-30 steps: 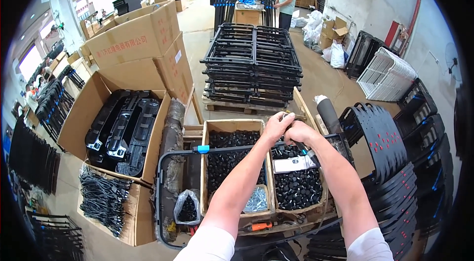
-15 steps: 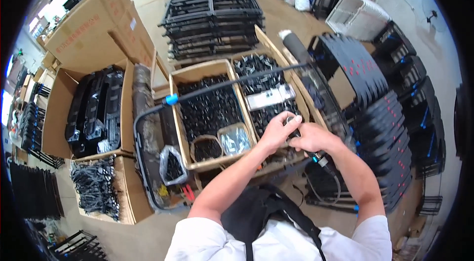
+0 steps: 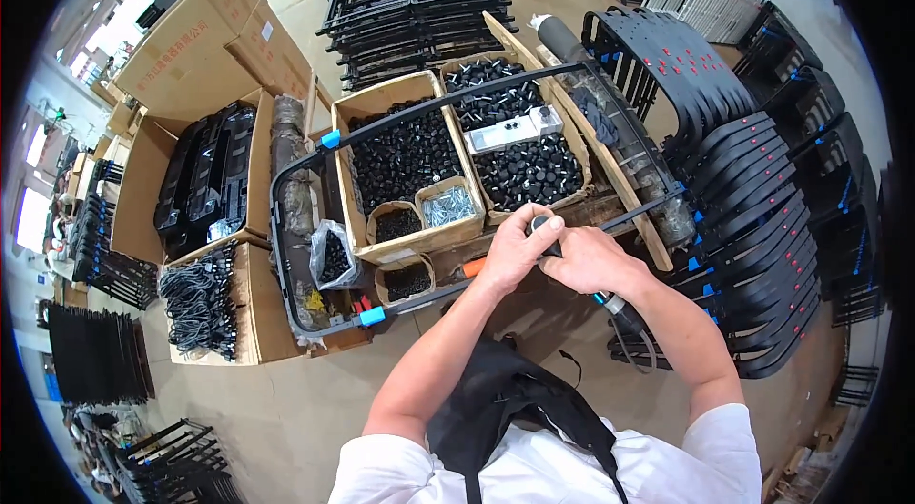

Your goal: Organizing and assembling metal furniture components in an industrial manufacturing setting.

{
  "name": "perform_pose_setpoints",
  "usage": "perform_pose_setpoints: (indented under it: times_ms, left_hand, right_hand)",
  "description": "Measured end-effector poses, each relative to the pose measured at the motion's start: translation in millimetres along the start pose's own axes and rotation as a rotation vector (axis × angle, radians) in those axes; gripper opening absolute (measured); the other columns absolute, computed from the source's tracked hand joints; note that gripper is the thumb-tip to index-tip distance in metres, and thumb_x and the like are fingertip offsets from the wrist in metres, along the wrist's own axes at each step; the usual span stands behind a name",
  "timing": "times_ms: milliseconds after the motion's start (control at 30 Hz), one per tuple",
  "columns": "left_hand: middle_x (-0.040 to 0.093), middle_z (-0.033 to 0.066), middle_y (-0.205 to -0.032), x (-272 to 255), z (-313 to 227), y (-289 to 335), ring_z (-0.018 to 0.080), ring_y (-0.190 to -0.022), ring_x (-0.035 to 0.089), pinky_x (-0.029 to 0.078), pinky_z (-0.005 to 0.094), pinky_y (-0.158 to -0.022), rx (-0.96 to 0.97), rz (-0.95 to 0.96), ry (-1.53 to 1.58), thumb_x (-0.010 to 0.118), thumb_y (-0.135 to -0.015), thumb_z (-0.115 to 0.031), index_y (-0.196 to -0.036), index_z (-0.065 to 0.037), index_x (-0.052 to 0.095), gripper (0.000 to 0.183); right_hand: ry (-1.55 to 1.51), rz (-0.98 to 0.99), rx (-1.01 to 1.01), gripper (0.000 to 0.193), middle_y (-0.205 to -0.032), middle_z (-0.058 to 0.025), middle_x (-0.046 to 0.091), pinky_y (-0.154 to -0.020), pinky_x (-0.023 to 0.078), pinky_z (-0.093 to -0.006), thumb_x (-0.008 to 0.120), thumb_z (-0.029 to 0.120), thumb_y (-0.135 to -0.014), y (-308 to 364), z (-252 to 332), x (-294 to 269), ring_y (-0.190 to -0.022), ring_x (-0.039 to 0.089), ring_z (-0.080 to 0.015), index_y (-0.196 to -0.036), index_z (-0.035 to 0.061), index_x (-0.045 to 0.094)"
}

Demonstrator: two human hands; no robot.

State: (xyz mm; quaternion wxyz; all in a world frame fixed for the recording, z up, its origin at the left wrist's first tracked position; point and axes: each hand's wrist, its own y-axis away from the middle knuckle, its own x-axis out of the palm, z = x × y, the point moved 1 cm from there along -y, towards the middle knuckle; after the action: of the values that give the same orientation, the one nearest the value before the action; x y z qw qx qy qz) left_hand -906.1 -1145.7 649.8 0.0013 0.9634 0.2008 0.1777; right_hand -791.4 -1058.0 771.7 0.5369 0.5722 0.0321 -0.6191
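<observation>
My left hand (image 3: 515, 251) is closed with thumb and fingers around a small black round-headed piece (image 3: 540, 222). My right hand (image 3: 599, 261) is wrapped round a dark power screwdriver (image 3: 621, 311), whose grey hose hangs down from its rear end. The driver's front points toward my left hand, and the fingers hide where it meets the piece. Both hands are above the near side of a black tubular frame (image 3: 286, 289) with rounded corners and blue clips (image 3: 372, 316). This frame lies over the bench and the boxes.
Cardboard bins of black round-headed parts (image 3: 405, 156) and a small box of silver screws (image 3: 448, 206) lie ahead. A metal block (image 3: 515, 129) rests in the right bin. Stacked black frames (image 3: 753, 227) stand at right, black cables (image 3: 200, 304) in a box at left.
The view has shifted, bringing the frame's near bar and its blue clip into sight. Both hands remain together, the right still on the screwdriver.
</observation>
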Motion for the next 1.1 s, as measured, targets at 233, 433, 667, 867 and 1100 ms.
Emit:
perform_pose_setpoints:
  times_ms: [233,433,667,867,1100]
  left_hand:
    - [0.059,-0.0046,-0.091,-1.6,1.1,8.4,0.0063,-0.083,0.051,0.046,0.0266,-0.073,0.011,-0.039,0.027,0.074,-0.103,-0.038,-0.109,-0.007,0.068,0.032]
    - [0.06,-0.0037,-0.093,-7.4,4.9,9.3,0.0065,-0.084,0.051,0.047,0.0272,-0.075,0.018,-0.038,0.04,0.074,-0.103,-0.037,-0.109,-0.007,0.068,0.031]
    - [0.061,-0.0041,-0.093,-8.6,11.0,19.9,0.0065,-0.086,0.052,0.048,0.0275,-0.076,0.074,-0.039,-0.051,0.073,-0.103,-0.036,-0.108,-0.007,0.068,0.029]
    - [0.061,-0.0042,-0.093,-8.2,17.5,22.6,0.0067,-0.086,0.053,0.048,0.0276,-0.077,0.074,-0.045,-0.033,0.074,-0.102,-0.035,-0.107,-0.007,0.068,0.029]
    - [0.062,-0.0049,-0.097,-10.3,21.0,30.1,0.0049,-0.088,0.054,0.048,0.0257,-0.078,0.021,-0.047,-0.085,0.073,-0.104,-0.028,-0.111,-0.009,0.068,0.021]
  right_hand:
    - [-0.022,0.006,0.015,0.043,-0.087,-0.0243,0.076,-0.089,0.058,-0.0506,0.063,0.035,-0.095,3.2,5.6,5.9,-0.093,0.075,-0.0402,-0.101,-0.0072,0.072]
    - [-0.017,-0.012,0.024,0.042,-0.082,-0.0212,0.075,-0.088,0.058,-0.049,0.063,0.034,-0.096,4.4,13.0,10.1,-0.091,0.076,-0.037,-0.089,-0.0063,0.073]
    - [0.05,-0.029,-0.047,0.049,-0.117,-0.0285,0.075,-0.098,0.056,-0.0531,0.062,0.031,-0.093,8.5,9.7,17.7,-0.112,0.071,-0.0446,-0.128,-0.0035,0.066]
    - [0.019,-0.039,-0.052,0.051,-0.116,-0.0286,0.075,-0.098,0.056,-0.0535,0.063,0.03,-0.091,7.7,5.6,27.0,-0.111,0.071,-0.0449,-0.129,-0.0042,0.065]
    - [-0.013,-0.058,-0.03,0.045,-0.111,-0.0279,0.076,-0.095,0.057,-0.0526,0.064,0.031,-0.09,6.8,5.1,37.3,-0.107,0.073,-0.0442,-0.116,-0.0047,0.072]
